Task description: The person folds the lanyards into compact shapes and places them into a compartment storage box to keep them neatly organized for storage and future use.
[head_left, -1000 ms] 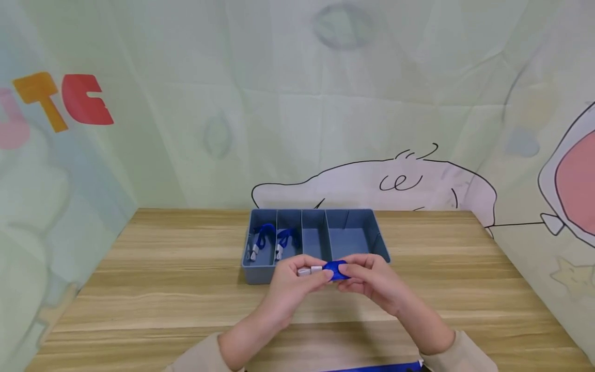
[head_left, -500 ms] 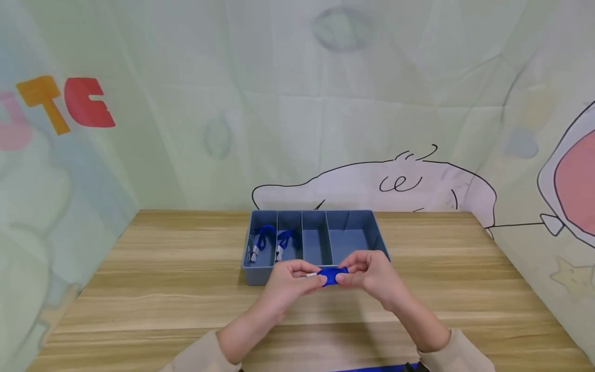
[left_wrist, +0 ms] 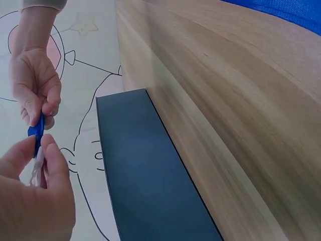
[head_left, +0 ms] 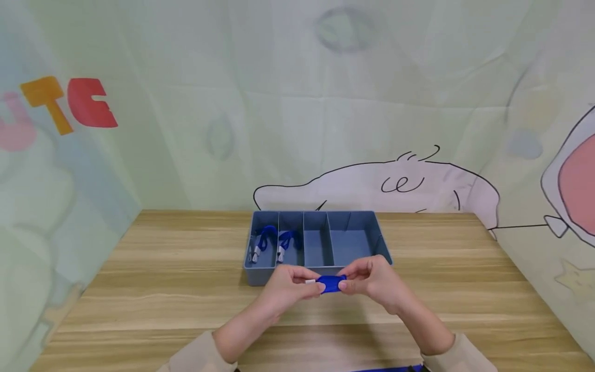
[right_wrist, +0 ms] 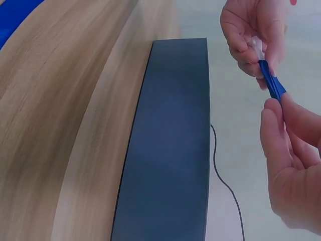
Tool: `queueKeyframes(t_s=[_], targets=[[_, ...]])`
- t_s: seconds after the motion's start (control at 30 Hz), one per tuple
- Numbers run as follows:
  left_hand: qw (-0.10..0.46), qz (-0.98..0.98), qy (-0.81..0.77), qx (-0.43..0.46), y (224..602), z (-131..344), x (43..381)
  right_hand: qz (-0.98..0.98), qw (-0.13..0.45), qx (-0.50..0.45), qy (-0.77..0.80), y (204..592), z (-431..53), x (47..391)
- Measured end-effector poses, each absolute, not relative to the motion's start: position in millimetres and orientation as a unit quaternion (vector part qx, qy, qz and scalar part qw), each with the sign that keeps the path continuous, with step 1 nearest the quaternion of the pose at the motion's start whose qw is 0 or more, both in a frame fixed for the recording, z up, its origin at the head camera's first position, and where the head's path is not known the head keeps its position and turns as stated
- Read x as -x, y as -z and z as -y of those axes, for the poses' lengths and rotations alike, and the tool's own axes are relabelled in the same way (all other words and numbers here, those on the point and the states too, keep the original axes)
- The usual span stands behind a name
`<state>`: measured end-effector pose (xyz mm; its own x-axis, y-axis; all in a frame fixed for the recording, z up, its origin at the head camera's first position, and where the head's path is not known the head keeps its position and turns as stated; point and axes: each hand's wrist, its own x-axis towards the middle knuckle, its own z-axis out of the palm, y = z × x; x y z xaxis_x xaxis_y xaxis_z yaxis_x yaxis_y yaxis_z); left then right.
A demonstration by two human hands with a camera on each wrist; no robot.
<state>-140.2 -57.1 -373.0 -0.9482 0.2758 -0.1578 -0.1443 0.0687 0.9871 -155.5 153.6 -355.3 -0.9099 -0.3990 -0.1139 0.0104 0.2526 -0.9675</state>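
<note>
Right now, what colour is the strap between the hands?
The strap is blue, clearest in head view.

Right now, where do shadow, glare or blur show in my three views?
Head: soft shadow on the wood-grain table below the right hand, pale sheen beside it; left wrist: blue lanyard soft, its pale end blurred, divided box dim; right wrist: backdrop washed out.

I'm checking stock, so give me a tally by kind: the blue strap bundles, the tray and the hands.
Divided tray: 1
Hands: 2 (left hand, right hand)
Blue strap bundles: 3 (held bundle, left tray bundle, right tray bundle)
Total: 6
Not counted: blue material cut off by the frame; I cannot tell what it is.
</note>
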Motion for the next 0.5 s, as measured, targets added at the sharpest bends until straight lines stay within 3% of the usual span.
queueKeyframes(t_s=[0.5], targets=[[0.179,-0.711,-0.675,-0.079,379.9,59.7,141.1,-0.731,0.215,0.154,0.629,364.3,-163.0,161.3]])
